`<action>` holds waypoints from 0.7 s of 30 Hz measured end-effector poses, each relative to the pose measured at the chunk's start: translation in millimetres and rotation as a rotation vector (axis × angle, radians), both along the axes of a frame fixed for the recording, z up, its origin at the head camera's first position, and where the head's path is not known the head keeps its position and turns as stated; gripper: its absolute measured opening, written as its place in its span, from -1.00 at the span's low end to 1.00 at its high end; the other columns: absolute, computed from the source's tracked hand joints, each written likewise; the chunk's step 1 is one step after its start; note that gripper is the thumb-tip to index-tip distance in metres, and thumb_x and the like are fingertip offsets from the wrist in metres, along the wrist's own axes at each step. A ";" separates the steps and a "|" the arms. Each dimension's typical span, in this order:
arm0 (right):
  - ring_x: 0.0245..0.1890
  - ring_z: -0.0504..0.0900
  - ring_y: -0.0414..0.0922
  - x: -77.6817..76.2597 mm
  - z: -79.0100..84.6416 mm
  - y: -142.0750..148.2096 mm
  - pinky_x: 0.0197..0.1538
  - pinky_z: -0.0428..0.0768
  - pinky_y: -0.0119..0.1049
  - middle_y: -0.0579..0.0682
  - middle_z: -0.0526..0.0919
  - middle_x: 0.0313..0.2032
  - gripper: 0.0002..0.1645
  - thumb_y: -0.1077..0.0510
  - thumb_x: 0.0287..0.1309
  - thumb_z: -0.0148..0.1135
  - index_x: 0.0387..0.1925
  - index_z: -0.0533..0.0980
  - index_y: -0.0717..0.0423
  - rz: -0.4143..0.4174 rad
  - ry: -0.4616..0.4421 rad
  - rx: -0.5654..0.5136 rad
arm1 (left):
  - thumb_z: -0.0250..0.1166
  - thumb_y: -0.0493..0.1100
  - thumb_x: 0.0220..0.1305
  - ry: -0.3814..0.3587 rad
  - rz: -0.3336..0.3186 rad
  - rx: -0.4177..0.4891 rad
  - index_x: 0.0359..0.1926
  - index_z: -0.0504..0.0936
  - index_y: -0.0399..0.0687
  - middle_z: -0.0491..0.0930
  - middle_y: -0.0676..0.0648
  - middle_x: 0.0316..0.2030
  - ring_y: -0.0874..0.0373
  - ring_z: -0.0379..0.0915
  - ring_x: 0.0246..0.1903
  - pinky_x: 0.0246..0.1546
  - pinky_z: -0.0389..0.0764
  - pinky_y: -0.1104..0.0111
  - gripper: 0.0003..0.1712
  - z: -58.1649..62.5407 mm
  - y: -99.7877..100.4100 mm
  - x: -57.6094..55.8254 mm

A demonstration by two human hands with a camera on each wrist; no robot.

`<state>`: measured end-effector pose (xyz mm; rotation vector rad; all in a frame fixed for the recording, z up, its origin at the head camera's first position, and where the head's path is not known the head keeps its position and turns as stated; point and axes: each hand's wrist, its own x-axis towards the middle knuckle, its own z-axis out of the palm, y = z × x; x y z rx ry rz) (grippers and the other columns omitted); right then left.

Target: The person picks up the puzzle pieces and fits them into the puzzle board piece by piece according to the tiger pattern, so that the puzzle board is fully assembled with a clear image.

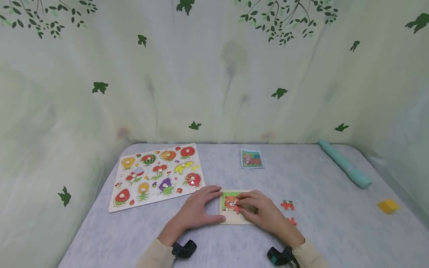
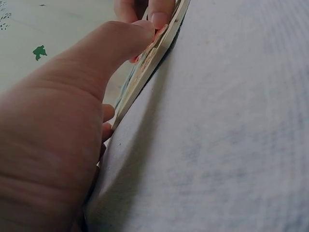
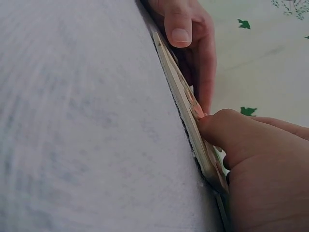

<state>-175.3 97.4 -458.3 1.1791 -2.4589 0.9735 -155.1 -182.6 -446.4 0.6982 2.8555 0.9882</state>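
Note:
A small wooden jigsaw board (image 1: 236, 220) lies flat in front of me, with an orange tiger face (image 1: 229, 202) on green at its upper left. My left hand (image 1: 201, 208) rests along the board's left side, fingers extended to the upper corner and thumb by the lower one. Over the middle of the board, my right hand (image 1: 263, 211) pinches an orange puzzle piece (image 1: 237, 210) between thumb and fingers, beside the tiger face. That hand covers the board's right part. Loose orange puzzle pieces (image 1: 287, 205) lie right of it on the cloth.
A large fruit puzzle board (image 1: 152, 201) sits at the left, close to my left hand. Behind the small board lies a picture card (image 1: 252, 159). At the right are a rolled teal tube (image 1: 345, 163) and a yellow block (image 1: 388, 206). A printed curtain (image 1: 214, 74) hangs behind the table.

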 end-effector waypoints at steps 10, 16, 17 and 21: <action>0.06 0.61 -0.21 -0.5 -1.5 0.0 0.03 0.68 -0.22 -0.17 0.71 0.06 -0.76 0.14 0.22 0.49 -0.07 0.75 -0.14 0.018 0.020 -0.002 | 0.46 0.43 0.09 -0.015 0.007 0.024 0.38 0.56 0.18 0.39 0.13 0.45 0.05 0.21 0.50 0.44 0.28 -0.14 -0.11 -0.8 -0.6 0.2; 0.08 0.61 -0.19 -0.4 -2.0 0.1 0.07 0.67 -0.20 -0.15 0.71 0.07 -0.74 0.17 0.24 0.46 -0.04 0.74 -0.13 0.035 0.035 0.006 | 0.45 0.43 0.10 -0.014 0.009 0.032 0.38 0.56 0.17 0.40 0.13 0.45 0.04 0.22 0.49 0.42 0.29 -0.15 -0.11 -1.2 -0.5 1.2; 0.08 0.61 -0.18 -0.6 -1.6 0.0 0.07 0.67 -0.19 -0.15 0.71 0.07 -0.74 0.17 0.25 0.45 -0.04 0.74 -0.13 0.041 0.038 0.009 | 0.46 0.42 0.10 -0.016 0.010 0.033 0.38 0.57 0.17 0.40 0.13 0.44 0.04 0.23 0.49 0.42 0.29 -0.15 -0.12 -1.2 -0.4 0.9; 0.09 0.61 -0.18 -1.9 0.0 0.8 0.07 0.68 -0.17 -0.15 0.71 0.08 -0.75 0.16 0.27 0.44 -0.03 0.75 -0.12 0.040 0.043 0.017 | 0.45 0.41 0.12 -0.007 0.002 0.030 0.37 0.57 0.16 0.40 0.12 0.44 0.05 0.23 0.49 0.42 0.30 -0.14 -0.13 -1.1 0.4 -1.5</action>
